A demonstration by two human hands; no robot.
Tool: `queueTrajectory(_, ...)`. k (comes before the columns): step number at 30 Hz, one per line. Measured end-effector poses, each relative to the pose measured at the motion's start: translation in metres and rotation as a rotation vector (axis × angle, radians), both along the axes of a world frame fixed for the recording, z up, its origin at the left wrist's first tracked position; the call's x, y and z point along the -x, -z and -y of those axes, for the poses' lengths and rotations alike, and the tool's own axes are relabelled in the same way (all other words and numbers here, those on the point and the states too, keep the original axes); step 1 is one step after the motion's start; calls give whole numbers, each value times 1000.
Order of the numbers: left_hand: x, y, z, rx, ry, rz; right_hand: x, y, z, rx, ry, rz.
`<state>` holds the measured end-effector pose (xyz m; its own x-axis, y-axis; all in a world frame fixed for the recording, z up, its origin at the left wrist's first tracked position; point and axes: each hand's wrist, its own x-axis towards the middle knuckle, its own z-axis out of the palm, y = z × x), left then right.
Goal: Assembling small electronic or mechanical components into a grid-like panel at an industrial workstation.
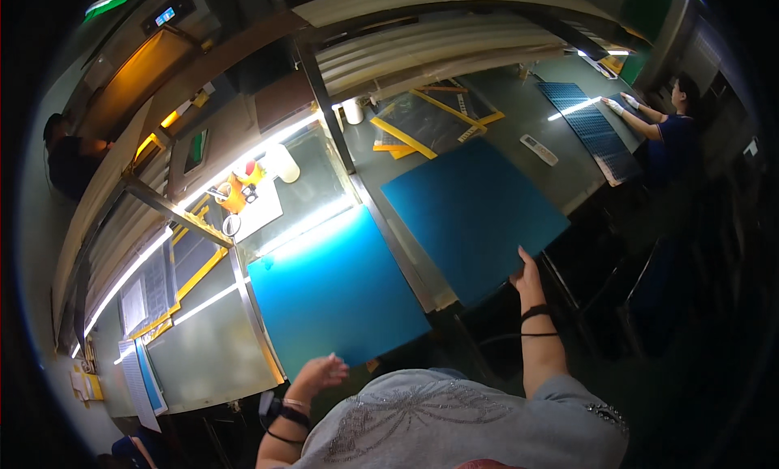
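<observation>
My right hand point(528, 274) pinches the near edge of a dark blue flat sheet point(475, 213), thumb on top and the other fingers hidden beneath. This sheet rests on the right part of the table, its near corner reaching past the table edge. A second, brighter blue sheet point(337, 294) lies to its left under a lit tube. Close to that sheet's near edge is my left hand point(322, 373), fingers loosely stretched and slightly blurred, holding nothing that shows. Whether it touches the sheet I cannot tell.
Yellow-edged dark frames point(430, 120) and a white handheld device point(538, 150) lie beyond the right sheet. Orange cups point(231, 197) and a white roll point(282, 162) stand beneath a shelf post point(323, 104). At far right a gloved person point(673, 132) handles a gridded dark panel point(588, 132); another person point(69, 161) is far left.
</observation>
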<state>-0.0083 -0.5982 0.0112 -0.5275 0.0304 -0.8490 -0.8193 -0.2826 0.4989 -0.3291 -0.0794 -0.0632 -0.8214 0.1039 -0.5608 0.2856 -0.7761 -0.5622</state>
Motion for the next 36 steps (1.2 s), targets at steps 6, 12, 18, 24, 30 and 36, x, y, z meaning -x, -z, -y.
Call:
queueTrajectory(6,147,-68,-54,268,278,-522,-26,-122,-6,-261,-133,-224)
queueTrajectory(12,191,-143,-146,-630,234,-768,-135,-204,-37,-1132,-53,-551)
queueTrajectory(18,219,-107,-182,-1115,-8,-559,-109,-164,-3,-1969,-234,-1108)
queueTrajectory(24,247,19,-195,-602,-283,-204,-91,-99,33,-2106,-1449,-549)
queueTrajectory(30,229,50,-199,-709,-360,-70,-159,-71,116,-1814,-1117,-699)
queueTrajectory(36,220,26,-198,-793,-339,-223,-162,-56,122,-1817,-1062,-865)
